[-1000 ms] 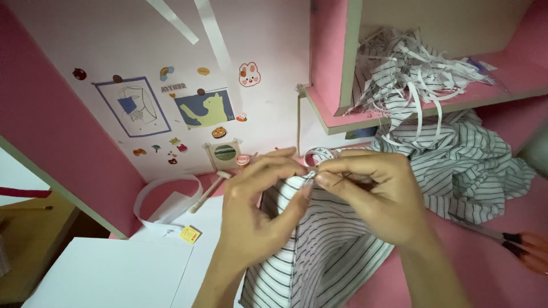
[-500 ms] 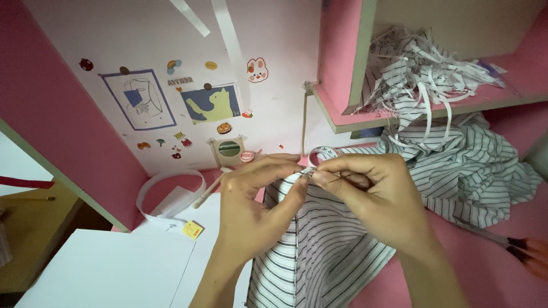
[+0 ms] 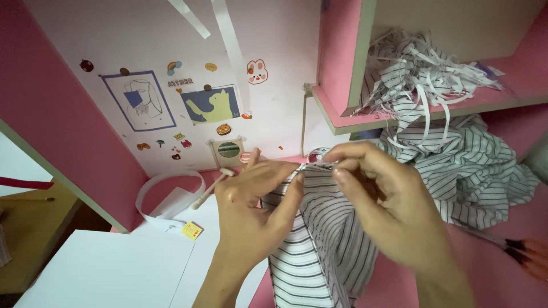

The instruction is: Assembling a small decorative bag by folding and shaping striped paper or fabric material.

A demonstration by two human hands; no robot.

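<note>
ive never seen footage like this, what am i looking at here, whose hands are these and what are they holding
There is no machine here: the one picture comes from a camera worn on a person's head, looking down at their own two bare hands over a pink desk. The left hand and the right hand together pinch the top edge of a white cloth with thin dark stripes, which hangs down between them. More of the same striped cloth lies bunched at the right, and cut striped strips are heaped on the pink shelf above. White paper sheets lie at lower left. The white back wall carries small stickers and two little pictures. Red-handled scissors lie at the far right.
</note>
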